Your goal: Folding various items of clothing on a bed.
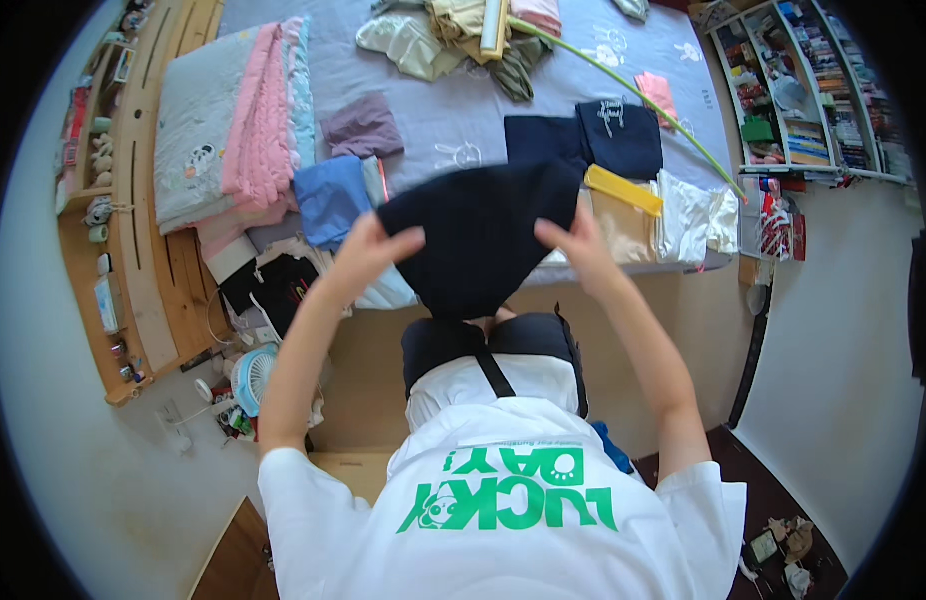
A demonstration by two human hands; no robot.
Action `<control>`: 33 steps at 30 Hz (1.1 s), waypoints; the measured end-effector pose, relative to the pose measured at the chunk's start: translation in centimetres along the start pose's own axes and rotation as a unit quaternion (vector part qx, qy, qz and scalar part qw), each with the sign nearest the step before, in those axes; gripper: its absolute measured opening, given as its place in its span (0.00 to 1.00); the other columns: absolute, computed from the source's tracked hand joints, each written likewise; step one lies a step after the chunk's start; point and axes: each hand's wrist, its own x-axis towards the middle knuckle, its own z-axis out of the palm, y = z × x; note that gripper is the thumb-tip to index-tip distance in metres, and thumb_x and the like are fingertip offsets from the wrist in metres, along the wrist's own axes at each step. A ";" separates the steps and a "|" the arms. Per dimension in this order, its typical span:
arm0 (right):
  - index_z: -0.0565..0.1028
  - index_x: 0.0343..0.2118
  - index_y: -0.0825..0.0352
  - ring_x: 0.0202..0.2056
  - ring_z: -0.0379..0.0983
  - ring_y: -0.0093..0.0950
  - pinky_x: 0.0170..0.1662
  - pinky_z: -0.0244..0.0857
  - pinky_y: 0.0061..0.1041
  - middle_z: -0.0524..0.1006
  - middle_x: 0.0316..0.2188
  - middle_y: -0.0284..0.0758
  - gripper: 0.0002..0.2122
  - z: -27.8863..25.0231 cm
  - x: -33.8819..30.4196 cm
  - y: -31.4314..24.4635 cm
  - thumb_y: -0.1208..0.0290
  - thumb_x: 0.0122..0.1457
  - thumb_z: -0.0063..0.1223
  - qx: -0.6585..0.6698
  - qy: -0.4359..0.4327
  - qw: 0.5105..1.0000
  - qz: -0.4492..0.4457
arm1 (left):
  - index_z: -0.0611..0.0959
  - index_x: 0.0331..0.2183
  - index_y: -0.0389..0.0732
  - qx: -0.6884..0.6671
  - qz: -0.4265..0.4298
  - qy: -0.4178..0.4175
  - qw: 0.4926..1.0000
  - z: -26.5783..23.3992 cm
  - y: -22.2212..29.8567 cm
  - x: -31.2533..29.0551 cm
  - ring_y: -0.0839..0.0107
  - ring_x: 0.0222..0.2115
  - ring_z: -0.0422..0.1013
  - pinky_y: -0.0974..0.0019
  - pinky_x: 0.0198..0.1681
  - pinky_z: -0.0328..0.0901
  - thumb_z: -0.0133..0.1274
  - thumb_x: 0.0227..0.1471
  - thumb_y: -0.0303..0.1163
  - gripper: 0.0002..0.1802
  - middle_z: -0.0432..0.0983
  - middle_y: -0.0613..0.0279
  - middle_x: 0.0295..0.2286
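Note:
A dark navy cloth garment (473,235) hangs between my two hands in front of the bed's edge; its exact kind cannot be made out. My left hand (378,250) grips its left side, thumb lying over the fabric. On the opposite side my right hand (575,240) pinches it the same way. The cloth is slightly blurred and spread wide, its lower end drooping. Just beyond it lie folded dark navy clothes (619,140), a folded blue cloth (331,200) and a mauve one (363,127). Beside my right hand is a yellow strip (623,190) on beige cloth.
A folded quilt (208,150) is at the bed's left. Clothes (423,45) are heaped at the back, near a long green stick (633,90). White garments (688,220) lie front right. A small blue fan (253,378) stands lower left, and shelves (803,90) fill the right.

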 end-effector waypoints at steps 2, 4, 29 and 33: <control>0.64 0.44 0.69 0.42 0.65 0.20 0.48 0.56 0.21 0.70 0.39 0.31 0.18 -0.8 4.5 -3.3 0.77 0.49 0.52 0.048 -0.005 0.999 -0.025 | 0.72 0.41 0.35 -0.038 0.019 -0.014 0.999 -1.3 3.4 3.7 0.77 0.37 0.67 0.71 0.41 0.62 0.51 0.47 0.30 0.18 0.73 0.64 0.35; 0.67 0.42 0.71 0.40 0.67 0.20 0.46 0.58 0.20 0.72 0.37 0.32 0.15 -0.6 6.4 -7.6 0.75 0.50 0.51 0.107 -0.006 0.994 -0.032 | 0.73 0.41 0.34 -0.053 0.055 0.025 0.997 -2.0 6.9 4.9 0.76 0.37 0.68 0.72 0.40 0.62 0.50 0.48 0.32 0.17 0.72 0.63 0.35; 0.68 0.40 0.70 0.38 0.68 0.24 0.41 0.62 0.24 0.71 0.37 0.36 0.16 -9.0 -7.2 41.6 0.74 0.47 0.54 0.002 0.129 0.891 0.435 | 0.71 0.44 0.39 -0.047 -0.385 0.098 0.916 -3.7 -42.8 2.8 0.75 0.41 0.62 0.70 0.46 0.54 0.51 0.46 0.40 0.24 0.69 0.66 0.39; 0.67 0.41 0.73 0.38 0.68 0.28 0.42 0.62 0.26 0.72 0.37 0.38 0.22 -8.5 -3.3 39.7 0.66 0.45 0.58 0.008 0.178 0.904 0.389 | 0.71 0.43 0.36 -0.018 -0.403 0.115 0.908 -3.7 -40.4 5.6 0.74 0.41 0.63 0.72 0.45 0.55 0.54 0.44 0.45 0.28 0.70 0.63 0.39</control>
